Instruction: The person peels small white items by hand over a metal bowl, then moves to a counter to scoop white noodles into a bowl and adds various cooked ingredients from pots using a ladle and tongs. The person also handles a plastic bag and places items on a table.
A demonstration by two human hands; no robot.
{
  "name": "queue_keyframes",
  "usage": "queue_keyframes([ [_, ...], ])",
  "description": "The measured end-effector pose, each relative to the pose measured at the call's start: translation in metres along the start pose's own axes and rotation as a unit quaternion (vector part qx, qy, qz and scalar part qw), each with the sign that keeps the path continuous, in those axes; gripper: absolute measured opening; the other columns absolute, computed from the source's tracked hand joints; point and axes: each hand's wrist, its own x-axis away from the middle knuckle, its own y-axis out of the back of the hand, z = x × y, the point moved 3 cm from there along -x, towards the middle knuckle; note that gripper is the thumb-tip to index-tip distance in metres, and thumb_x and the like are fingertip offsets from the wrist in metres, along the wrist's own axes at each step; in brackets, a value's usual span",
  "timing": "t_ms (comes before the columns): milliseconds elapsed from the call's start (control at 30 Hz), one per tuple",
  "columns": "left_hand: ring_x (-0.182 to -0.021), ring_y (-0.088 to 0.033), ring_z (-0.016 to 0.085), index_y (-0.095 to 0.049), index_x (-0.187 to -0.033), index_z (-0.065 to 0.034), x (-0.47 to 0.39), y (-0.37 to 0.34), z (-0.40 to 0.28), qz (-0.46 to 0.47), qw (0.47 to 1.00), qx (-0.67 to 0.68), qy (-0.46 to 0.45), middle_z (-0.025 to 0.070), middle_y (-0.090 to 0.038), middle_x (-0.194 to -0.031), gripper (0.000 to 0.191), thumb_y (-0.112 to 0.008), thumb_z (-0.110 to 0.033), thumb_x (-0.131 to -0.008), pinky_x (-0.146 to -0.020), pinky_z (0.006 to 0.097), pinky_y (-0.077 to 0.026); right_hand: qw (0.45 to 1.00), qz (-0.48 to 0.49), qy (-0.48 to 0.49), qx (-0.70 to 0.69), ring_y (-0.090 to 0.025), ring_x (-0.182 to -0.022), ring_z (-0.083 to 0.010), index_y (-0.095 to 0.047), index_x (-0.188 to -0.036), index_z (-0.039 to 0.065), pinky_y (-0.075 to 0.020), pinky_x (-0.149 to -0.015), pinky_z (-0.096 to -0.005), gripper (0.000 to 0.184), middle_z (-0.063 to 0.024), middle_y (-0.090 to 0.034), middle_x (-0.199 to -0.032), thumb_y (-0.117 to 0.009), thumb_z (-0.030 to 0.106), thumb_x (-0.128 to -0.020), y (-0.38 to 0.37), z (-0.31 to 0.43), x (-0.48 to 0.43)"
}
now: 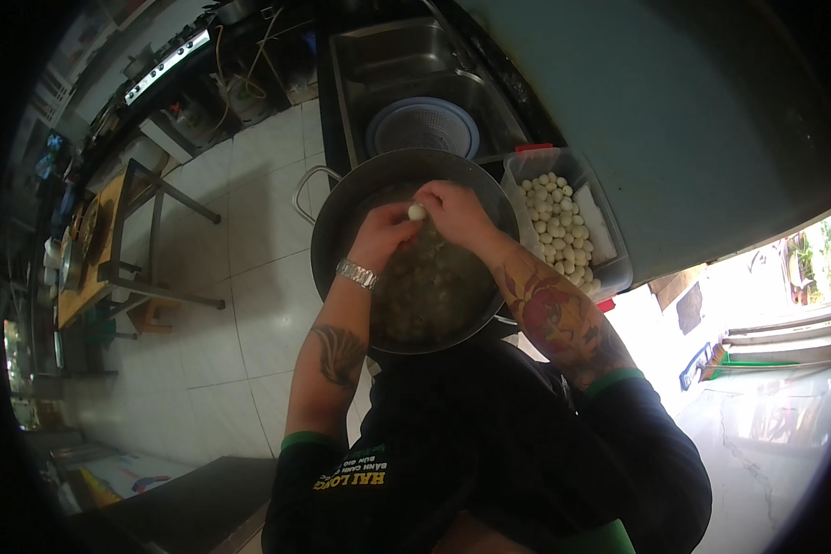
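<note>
A small pale egg (417,212) is between my two hands, over a large round metal pot (330,208) of cloudy water. My left hand (386,232), with a metal watch at the wrist, holds the egg with its fingertips. My right hand (450,210) is bent over the egg's upper right side, its fingertips partly hidden, and whether it grips the egg I cannot tell. Lumps lie in the water (426,291), too blurred to name. Just right of the pot, many small pale peeled eggs (557,225) lie in a clear plastic container (613,266).
Beyond the pot is a steel double sink (395,52) with a blue-grey plastic colander (422,104) in it. A curved metal handle (303,194) sticks out from the pot's left side. A wooden-topped table (104,270) stands farther left. A broom (717,361) lies at the right.
</note>
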Motion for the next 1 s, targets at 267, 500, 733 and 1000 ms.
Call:
queue_keyframes([
  [267, -0.062, -0.055, 0.01, -0.061, -0.101, -0.001, 0.005, -0.005, -0.006, -0.011, 0.977, 0.191, 0.093, 0.0047, -0.062, -0.082, 0.024, -0.066, -0.016, -0.083, -0.051, 0.0224, -0.039, 0.997, -0.017, 0.057, -0.045, -0.066, -0.083, -0.0286, -0.065, -0.094, 0.004, -0.0513, -0.072, -0.0352, 0.014, -0.0122, -0.067, -0.089, -0.058, 0.014, -0.088, -0.001, 0.005, 0.002],
  [500, -0.063, -0.056, 0.013, -0.06, -0.112, -0.0027, 0.005, -0.004, -0.008, 0.042, 0.992, 0.096, 0.072, 0.0049, -0.063, -0.089, 0.027, -0.063, -0.015, -0.088, -0.05, 0.0251, -0.039, 0.995, -0.096, -0.021, 0.01, -0.064, -0.083, -0.031, -0.065, -0.094, 0.004, -0.0513, -0.073, -0.0353, 0.012, -0.0125, -0.064, -0.091, -0.059, 0.011, -0.086, 0.006, -0.008, -0.003],
  [733, -0.064, -0.057, 0.015, -0.06, -0.114, -0.0016, 0.002, 0.0, -0.005, -0.018, 0.982, 0.186, 0.035, 0.0054, -0.064, -0.089, 0.029, -0.06, -0.018, -0.091, -0.052, 0.0264, -0.04, 0.99, 0.046, -0.022, -0.132, -0.066, -0.084, -0.0245, -0.07, -0.101, 0.008, -0.0521, -0.076, -0.0319, 0.022, -0.0089, -0.064, -0.099, -0.066, 0.021, -0.084, 0.004, -0.009, -0.003],
  [1000, -0.065, -0.057, 0.014, -0.063, -0.104, -0.0019, 0.002, 0.003, -0.003, 0.016, 0.98, 0.196, 0.029, 0.0065, -0.065, -0.091, 0.024, -0.057, -0.022, -0.092, -0.055, 0.0271, -0.043, 0.995, 0.038, -0.026, -0.083, -0.067, -0.08, -0.025, -0.068, -0.101, 0.005, -0.0527, -0.073, -0.0328, 0.021, -0.012, -0.067, -0.092, -0.064, 0.02, -0.086, 0.003, 0.003, 0.0],
])
